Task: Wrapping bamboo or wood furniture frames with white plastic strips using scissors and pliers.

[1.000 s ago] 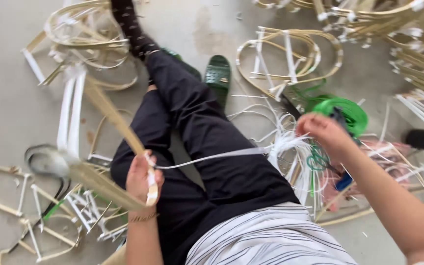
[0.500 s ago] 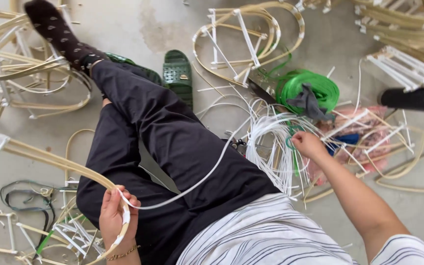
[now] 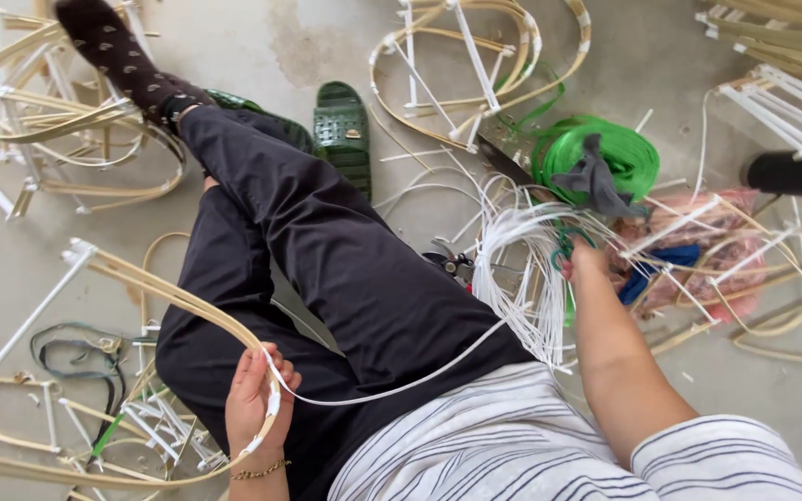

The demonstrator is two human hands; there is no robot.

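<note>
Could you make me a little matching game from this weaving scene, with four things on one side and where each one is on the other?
Things:
1. green sandal
2. green strap coil
3. left hand
4. right hand

Places:
A. at the bundle of white strips
B. on the floor beside the dark trouser leg
C. on the curved cane frame
D. under a grey rag

Pairs: 1-B, 2-D, 3-C, 4-A
</note>
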